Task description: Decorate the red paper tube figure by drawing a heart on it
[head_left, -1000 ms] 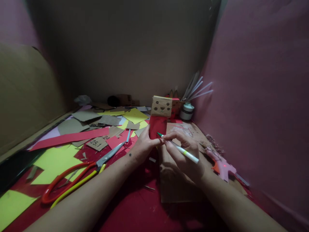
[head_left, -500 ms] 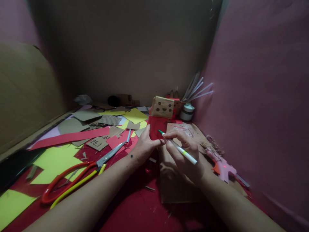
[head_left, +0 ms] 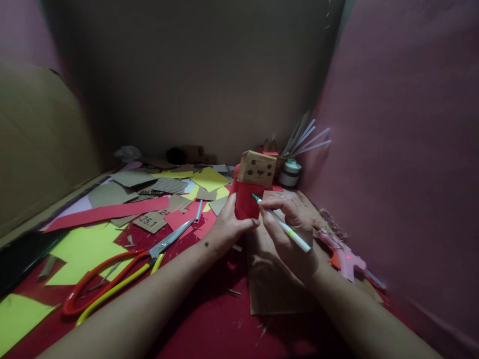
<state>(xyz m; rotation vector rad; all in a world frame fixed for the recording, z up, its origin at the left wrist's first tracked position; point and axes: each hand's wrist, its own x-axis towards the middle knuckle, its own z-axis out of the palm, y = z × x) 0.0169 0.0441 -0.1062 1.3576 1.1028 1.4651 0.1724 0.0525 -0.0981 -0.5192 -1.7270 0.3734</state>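
Note:
In the head view my left hand [head_left: 229,222] grips the lower part of a red paper figure [head_left: 249,199], thumb across its base. The figure stands upright and has a boxy brown cardboard head [head_left: 257,169] with dark spots and a small nose drawn on it. My right hand [head_left: 290,232] pinches a white marker [head_left: 288,231] with a yellow-green band. The marker's green tip is at the front of the red body; whether it touches the paper I cannot tell. A curved line shows faintly on the red body.
Large scissors [head_left: 164,244] with red and yellow handles lie at left among yellow sheets [head_left: 90,247], red strips and cardboard scraps. A cardboard sheet [head_left: 265,294] lies beneath my right hand. At right sit a pink glue gun [head_left: 348,262] and, farther back, a white jar [head_left: 290,173] near white sticks.
The red figure has shifted slightly right and its head has turned a little. My right hand and the marker have moved right with it, the green tip now a bit higher.

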